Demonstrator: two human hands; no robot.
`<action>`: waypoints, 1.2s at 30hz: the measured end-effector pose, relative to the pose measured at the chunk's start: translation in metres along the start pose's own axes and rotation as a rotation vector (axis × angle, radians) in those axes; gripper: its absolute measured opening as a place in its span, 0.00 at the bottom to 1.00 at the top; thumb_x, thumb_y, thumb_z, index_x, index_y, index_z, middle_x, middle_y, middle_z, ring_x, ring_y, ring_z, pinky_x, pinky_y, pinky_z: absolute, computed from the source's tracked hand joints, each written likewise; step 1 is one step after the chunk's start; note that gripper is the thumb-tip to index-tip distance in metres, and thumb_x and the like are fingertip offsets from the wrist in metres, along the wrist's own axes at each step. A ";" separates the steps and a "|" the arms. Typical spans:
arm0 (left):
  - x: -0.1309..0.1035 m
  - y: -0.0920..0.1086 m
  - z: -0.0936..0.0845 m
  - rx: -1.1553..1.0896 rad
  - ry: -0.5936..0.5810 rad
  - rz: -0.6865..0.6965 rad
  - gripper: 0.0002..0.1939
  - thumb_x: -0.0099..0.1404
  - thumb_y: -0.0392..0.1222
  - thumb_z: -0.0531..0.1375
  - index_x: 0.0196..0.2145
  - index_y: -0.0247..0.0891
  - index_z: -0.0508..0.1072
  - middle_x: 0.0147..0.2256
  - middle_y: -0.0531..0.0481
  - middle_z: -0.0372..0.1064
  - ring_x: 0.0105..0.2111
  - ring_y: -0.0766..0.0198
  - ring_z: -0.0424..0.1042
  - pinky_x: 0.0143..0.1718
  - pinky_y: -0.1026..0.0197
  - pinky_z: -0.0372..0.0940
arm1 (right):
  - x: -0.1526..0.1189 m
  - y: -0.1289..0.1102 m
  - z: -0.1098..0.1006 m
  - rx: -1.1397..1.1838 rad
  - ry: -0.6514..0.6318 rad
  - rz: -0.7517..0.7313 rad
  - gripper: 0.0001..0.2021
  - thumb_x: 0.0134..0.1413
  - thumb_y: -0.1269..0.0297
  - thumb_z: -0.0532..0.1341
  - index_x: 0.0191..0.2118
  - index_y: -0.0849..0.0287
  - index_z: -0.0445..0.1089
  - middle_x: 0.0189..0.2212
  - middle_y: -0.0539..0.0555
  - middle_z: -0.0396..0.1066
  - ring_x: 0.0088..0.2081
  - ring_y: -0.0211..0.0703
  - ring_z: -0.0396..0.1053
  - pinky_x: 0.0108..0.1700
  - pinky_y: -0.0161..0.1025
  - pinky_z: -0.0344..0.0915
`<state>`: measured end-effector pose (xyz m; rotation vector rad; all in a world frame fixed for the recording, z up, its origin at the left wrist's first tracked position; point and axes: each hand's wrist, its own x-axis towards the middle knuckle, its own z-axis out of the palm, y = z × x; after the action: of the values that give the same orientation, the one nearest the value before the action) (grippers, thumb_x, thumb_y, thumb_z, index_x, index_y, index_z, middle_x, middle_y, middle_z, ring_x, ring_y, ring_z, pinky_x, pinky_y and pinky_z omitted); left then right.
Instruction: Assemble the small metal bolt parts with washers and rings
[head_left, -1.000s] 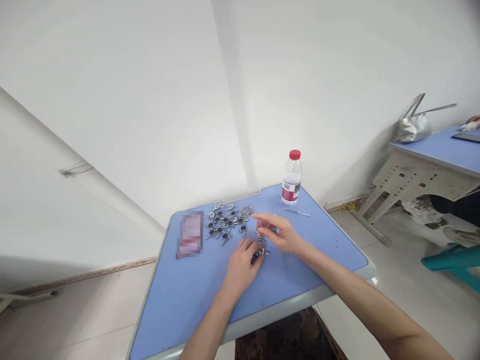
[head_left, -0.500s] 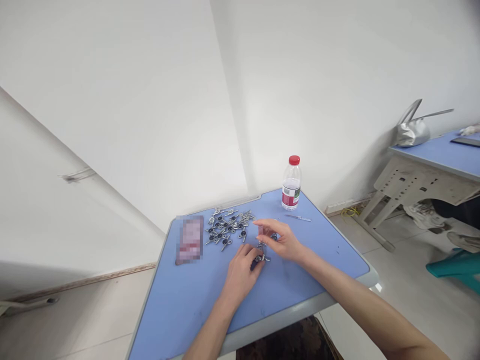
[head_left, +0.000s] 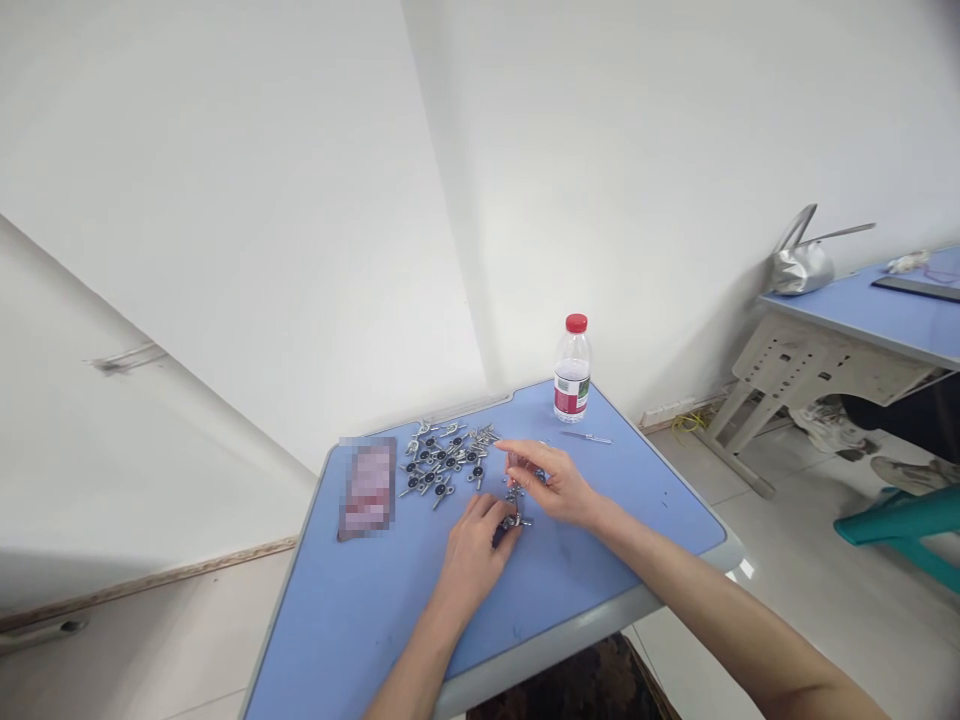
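My left hand [head_left: 476, 545] rests on the blue table [head_left: 360, 610] with its fingers closed round a small metal fitting [head_left: 516, 521], most of it hidden by the fingers. Above it, my right hand [head_left: 551, 482] pinches the clear pinkish handle of a screwdriver [head_left: 513, 470]. The thin shaft points down to the fitting, and the tip seems to meet it. A pile of similar metal fittings with black round parts [head_left: 442, 460] lies beyond my left hand. Some more small metal pieces are partly covered by my right hand.
A water bottle [head_left: 572, 385] with a red cap stands at the back. A second slim screwdriver-like tool [head_left: 586, 437] lies in front of it. A blurred pinkish flat object [head_left: 367, 490] is at the left. To the right are another desk [head_left: 847, 300] and a teal stool [head_left: 900, 520].
The whole view has shifted slightly. The screwdriver shaft now shows more plainly between my hands; both hands keep their holds in nearly the same place on the table.
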<state>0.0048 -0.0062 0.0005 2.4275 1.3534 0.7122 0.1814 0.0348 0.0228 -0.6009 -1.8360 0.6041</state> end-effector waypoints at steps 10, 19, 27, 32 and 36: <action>-0.001 0.003 -0.001 -0.001 -0.008 -0.014 0.04 0.65 0.36 0.59 0.37 0.41 0.72 0.37 0.50 0.70 0.40 0.56 0.69 0.39 0.55 0.66 | 0.001 -0.006 -0.002 -0.001 0.018 0.012 0.16 0.63 0.66 0.55 0.55 0.53 0.66 0.34 0.52 0.71 0.33 0.37 0.68 0.35 0.35 0.70; -0.001 0.004 -0.001 -0.018 0.008 -0.017 0.04 0.65 0.36 0.58 0.37 0.41 0.72 0.37 0.49 0.70 0.40 0.57 0.69 0.39 0.55 0.65 | -0.001 -0.001 -0.003 0.020 0.044 0.059 0.14 0.63 0.64 0.56 0.54 0.52 0.67 0.33 0.51 0.68 0.30 0.36 0.67 0.33 0.35 0.70; -0.001 0.003 -0.001 -0.015 -0.014 -0.037 0.03 0.64 0.36 0.60 0.37 0.41 0.72 0.37 0.50 0.70 0.40 0.56 0.70 0.39 0.56 0.65 | -0.001 -0.007 -0.005 0.024 0.000 0.068 0.15 0.64 0.67 0.54 0.55 0.53 0.66 0.36 0.53 0.70 0.34 0.38 0.70 0.37 0.37 0.70; -0.001 0.005 -0.001 -0.012 -0.017 -0.052 0.04 0.64 0.35 0.60 0.37 0.41 0.72 0.37 0.50 0.70 0.40 0.56 0.69 0.39 0.56 0.65 | 0.000 -0.006 -0.004 0.067 0.030 0.083 0.15 0.63 0.65 0.56 0.54 0.52 0.68 0.34 0.52 0.71 0.34 0.38 0.71 0.36 0.36 0.71; -0.002 0.006 -0.001 0.005 -0.010 -0.035 0.04 0.63 0.34 0.59 0.36 0.41 0.72 0.37 0.50 0.70 0.40 0.56 0.69 0.38 0.56 0.65 | 0.001 -0.006 -0.003 -0.018 0.062 0.085 0.14 0.62 0.65 0.57 0.52 0.53 0.70 0.33 0.51 0.71 0.33 0.38 0.69 0.36 0.36 0.70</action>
<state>0.0078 -0.0109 0.0035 2.4017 1.3920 0.6872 0.1831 0.0309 0.0282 -0.7049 -1.7669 0.6189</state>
